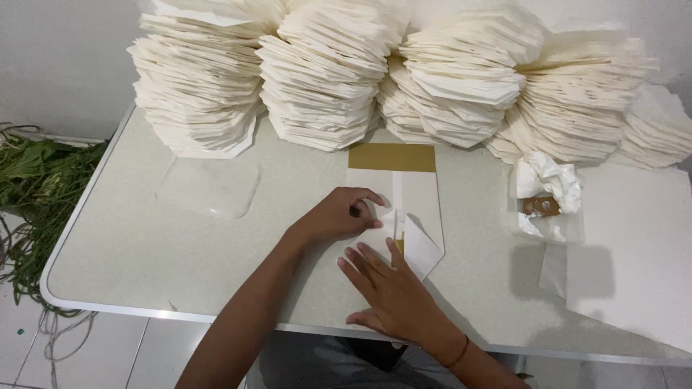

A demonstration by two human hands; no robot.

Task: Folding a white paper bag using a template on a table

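A pale table with a light metal rim fills most of the view, set against a white wall. Along its far edge stand tall stacks of folded white paper, fanned and leaning into one another, from the left side across to the right. A large flat white sheet lies on the right part of the table, its near edge running off toward the corner. On the floor to the left sits a heap of green leaves with thin stems trailing down over the tiles.

Near the middle of the table lies a white paper with a gold band at its far end, partly folded at its near end into angled flaps. A clear plastic tray rests on the table left of it, just in front of the stacks. To the right, a small clear cup holds crumpled white tissue and a brown bit.

The left hand rests on the paper's left edge, fingers curled together and pressing down on it. The right hand lies flat on the folded near flap, fingers straight and slightly apart, tips touching the fold. A thin band circles the right wrist.
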